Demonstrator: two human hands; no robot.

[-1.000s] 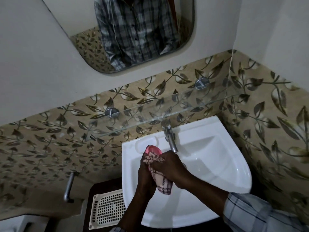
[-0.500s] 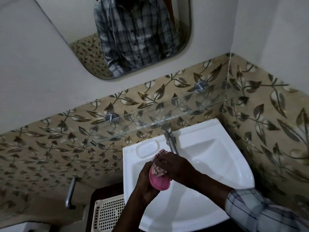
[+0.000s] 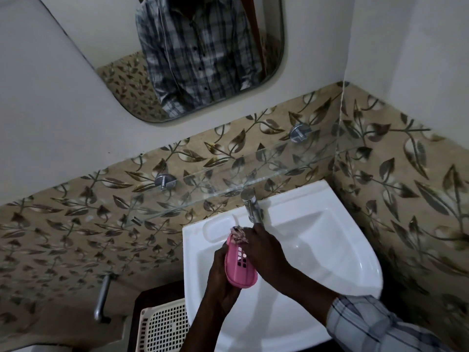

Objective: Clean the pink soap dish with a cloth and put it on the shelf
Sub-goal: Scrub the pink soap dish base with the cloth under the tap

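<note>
— Since a second ago, what has moved?
— Over the white basin (image 3: 317, 250), the pink soap dish (image 3: 239, 269) now shows its slotted face, and the checked cloth (image 3: 238, 234) has slid to its far end.
— Who holds what?
— The left hand (image 3: 219, 273) grips the dish from the left. The right hand (image 3: 264, 250), just beside it, pinches the cloth against it. The glass shelf (image 3: 228, 179) sits above.

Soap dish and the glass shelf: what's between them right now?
In the head view, only the sink's back rim with its moulded soap recess and the tap lie between the soap dish and glass shelf.
</note>
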